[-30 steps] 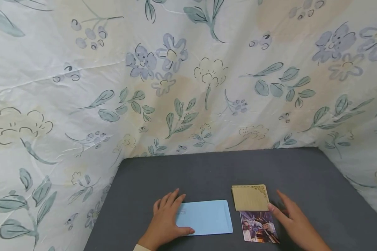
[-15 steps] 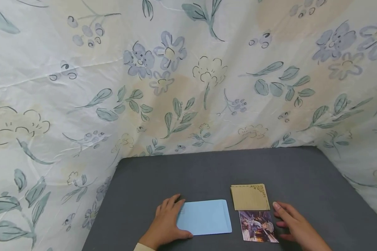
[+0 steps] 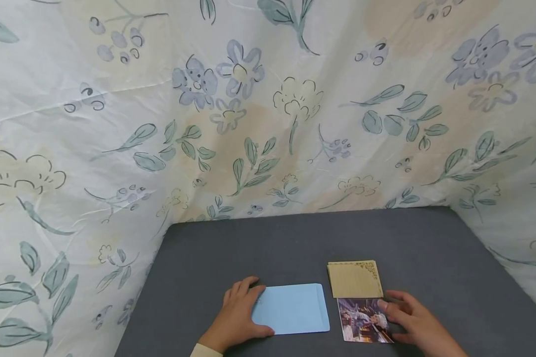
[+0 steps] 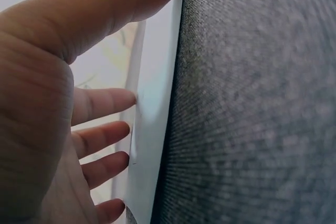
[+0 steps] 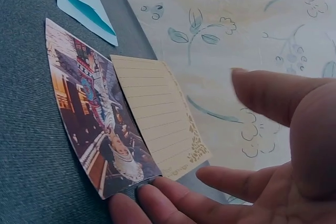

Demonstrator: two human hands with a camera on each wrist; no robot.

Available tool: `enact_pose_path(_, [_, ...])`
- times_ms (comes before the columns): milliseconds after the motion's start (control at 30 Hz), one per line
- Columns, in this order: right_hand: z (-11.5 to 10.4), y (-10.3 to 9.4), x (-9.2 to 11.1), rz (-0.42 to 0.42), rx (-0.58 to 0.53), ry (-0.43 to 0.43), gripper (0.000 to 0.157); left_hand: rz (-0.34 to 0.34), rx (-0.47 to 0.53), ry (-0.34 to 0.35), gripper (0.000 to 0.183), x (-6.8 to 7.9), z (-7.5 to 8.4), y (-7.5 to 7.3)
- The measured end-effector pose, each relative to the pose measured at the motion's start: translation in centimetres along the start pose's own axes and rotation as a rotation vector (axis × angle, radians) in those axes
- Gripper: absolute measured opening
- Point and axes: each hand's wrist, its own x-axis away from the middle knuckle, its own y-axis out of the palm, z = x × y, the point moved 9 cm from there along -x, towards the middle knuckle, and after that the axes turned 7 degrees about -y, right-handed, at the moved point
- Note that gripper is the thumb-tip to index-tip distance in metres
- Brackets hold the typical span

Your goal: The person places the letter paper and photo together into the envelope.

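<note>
Photo [image 3: 362, 321] lies on table [image 3: 303, 248]; right hand [image 3: 419, 321] meets its right edge, fingers extended, thumb raised, presumably where a thin sheet offers purchase. Left hand [image 3: 237, 313], apart from the right, spans the envelope's [image 3: 295, 309] left end, fingers relaxed, probably steadying it. Cards [image 3: 355, 279] adjoin the photo's far edge.

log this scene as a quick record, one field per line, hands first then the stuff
left hand: touches the left end of the blue envelope
right hand: at the right edge of the photo, thumb raised
envelope: lies flat, left of the photo
photo: printed side up, nearer the person than the note paper
note paper: beige, lined, patterned corner
table: dark grey
backdrop: flowered cloth
</note>
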Motion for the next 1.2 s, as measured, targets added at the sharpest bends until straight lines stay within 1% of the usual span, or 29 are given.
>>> enact_pose_path(233, [0.1,0.2,-0.6,0.022,0.046,-0.019,0.081,0.008,0.014,0.003,0.102,0.0,-0.1,-0.2])
enact_pose_path(367, [0.2,0.4,-0.8,0.032,0.052,-0.025,0.081,0.006,0.033,0.005,0.102,-0.1,-0.1,-0.2])
enact_pose_path(533, [0.5,0.7,-0.9,0.059,0.031,-0.016,0.076,0.002,0.053,0.011,0.102,-0.2,-0.1,-0.1])
enact_pose_path(633, [0.6,0.7,-1.0,0.069,0.017,-0.021,0.070,0.003,0.064,0.005,0.102,-0.2,-0.2,0.0])
enact_pose_path(800, [0.9,0.6,-1.1,0.097,0.046,-0.031,0.060,0.007,0.078,-0.005,0.102,-0.2,-0.4,0.0])
enact_pose_path(867, [1.0,0.5,-1.1,0.113,0.045,-0.030,0.051,0.008,0.086,-0.006,0.102,-0.1,-0.4,-0.1])
enact_pose_path(1033, [0.9,0.5,-0.8,0.141,-0.003,-0.041,0.026,0.002,0.123,-0.007,0.103,0.0,-0.4,-0.2])
enact_pose_path(1133, [1.0,0.5,-0.8,0.140,-0.030,-0.038,0.021,-0.001,0.139,-0.011,0.103,0.1,-0.4,-0.2])
enact_pose_path(1200, [1.1,0.4,-0.8,0.122,-0.048,-0.036,0.021,0.000,0.143,-0.012,0.102,0.1,-0.4,-0.2])
